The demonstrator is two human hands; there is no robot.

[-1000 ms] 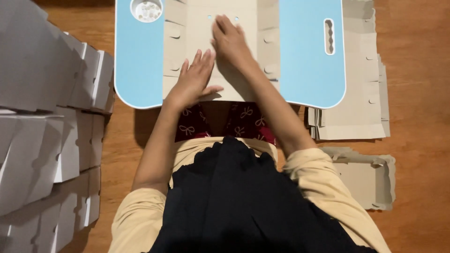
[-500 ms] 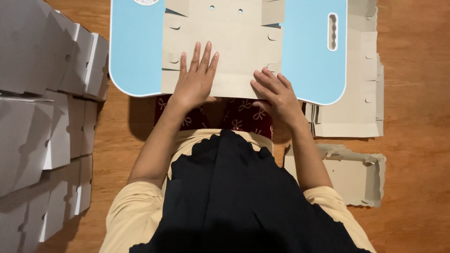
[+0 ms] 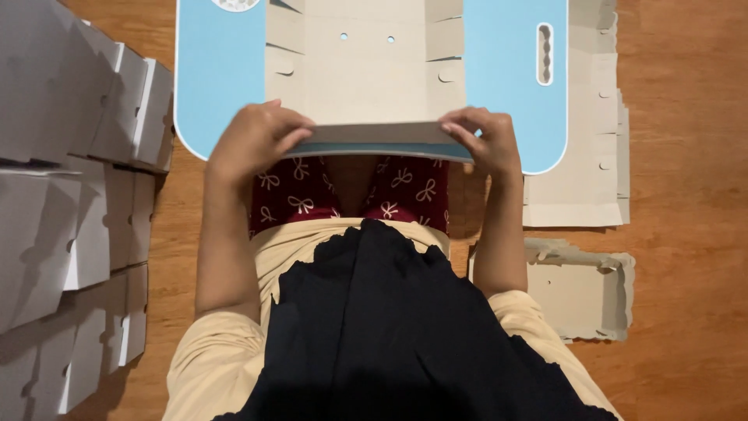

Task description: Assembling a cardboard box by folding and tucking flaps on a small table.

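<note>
A flat die-cut cardboard box blank [image 3: 366,74] lies on a light blue lap table [image 3: 218,74]. Its near flap [image 3: 378,134] is bent up along the table's front edge. My left hand [image 3: 253,140] grips the flap's left end, fingers curled over it. My right hand [image 3: 483,140] grips the flap's right end the same way. Both forearms reach forward from my lap.
Folded grey-white cardboard boxes [image 3: 70,195] are stacked along the left on the wooden floor [image 3: 686,156]. A pile of flat blanks [image 3: 600,117] lies right of the table, and a cardboard scrap frame [image 3: 580,288] sits near my right elbow.
Both hands have drawn back from the blank's top face to its near edge, and the near flap has been bent upward. The view has shifted slightly.
</note>
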